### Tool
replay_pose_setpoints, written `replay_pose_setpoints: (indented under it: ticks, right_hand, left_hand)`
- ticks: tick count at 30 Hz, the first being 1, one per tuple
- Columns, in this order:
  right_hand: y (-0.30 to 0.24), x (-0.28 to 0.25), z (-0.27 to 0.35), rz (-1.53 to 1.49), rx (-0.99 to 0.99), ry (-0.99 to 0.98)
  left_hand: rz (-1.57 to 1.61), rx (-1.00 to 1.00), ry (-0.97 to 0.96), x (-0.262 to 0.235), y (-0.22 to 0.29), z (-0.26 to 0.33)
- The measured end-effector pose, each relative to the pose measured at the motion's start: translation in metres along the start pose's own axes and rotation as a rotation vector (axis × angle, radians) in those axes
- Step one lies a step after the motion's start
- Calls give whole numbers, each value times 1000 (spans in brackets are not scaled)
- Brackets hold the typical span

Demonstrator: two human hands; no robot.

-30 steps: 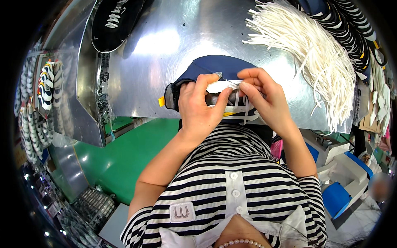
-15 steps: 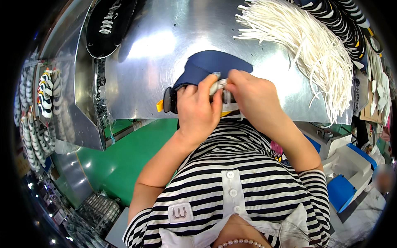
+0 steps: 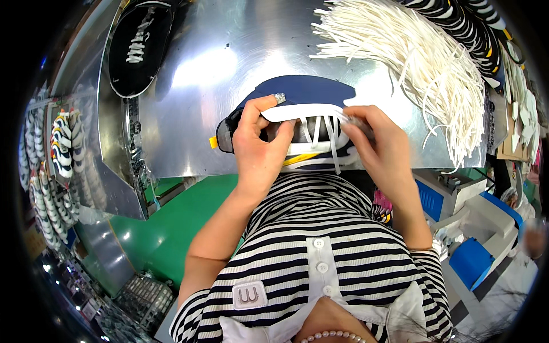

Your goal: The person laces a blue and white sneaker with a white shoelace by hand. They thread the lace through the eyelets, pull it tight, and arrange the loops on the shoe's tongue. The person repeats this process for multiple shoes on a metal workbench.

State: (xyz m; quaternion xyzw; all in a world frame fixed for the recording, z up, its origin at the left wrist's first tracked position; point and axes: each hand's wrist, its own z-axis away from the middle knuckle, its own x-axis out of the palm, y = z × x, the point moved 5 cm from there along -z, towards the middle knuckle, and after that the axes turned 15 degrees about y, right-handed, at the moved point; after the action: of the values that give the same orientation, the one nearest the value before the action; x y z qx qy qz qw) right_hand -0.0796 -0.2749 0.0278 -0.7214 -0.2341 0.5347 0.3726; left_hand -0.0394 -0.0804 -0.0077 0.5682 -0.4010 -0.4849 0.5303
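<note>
A navy shoe upper (image 3: 309,88) with white eyelet strips, black collar lining and a yellow tab lies on its side at the metal table's near edge. My left hand (image 3: 257,143) grips it near the collar, index finger over the upper white strip and thumb in the opening. White shoelace (image 3: 316,132) crosses the opening in several strands, and one end hangs down over the near side. At the strip's right end, my right hand (image 3: 382,140) is closed in a pinch on the lace; its fingertips are slightly blurred.
A big bundle of white laces (image 3: 423,80) covers the table's right side. Striped shoe uppers (image 3: 463,34) are stacked behind it. A black shoe-shaped piece with white lacing (image 3: 140,51) sits at the far left. Grey and blue bins (image 3: 472,263) stand at the lower right.
My hands have moved apart: the right went rightward to the strip's end, the left slightly left and down. The white strip and crossing laces, earlier mostly covered, now show.
</note>
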Motion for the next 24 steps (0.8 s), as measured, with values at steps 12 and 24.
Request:
replay_pose_setpoints:
  ticks: [12,24]
  right_hand:
    - [41,3,9,-155,104,30]
    - [18,15,69,175,-516,-194]
  left_hand:
    - [-558,509,-267,-21,51,24]
    - [-487,701,-214,16,30,13]
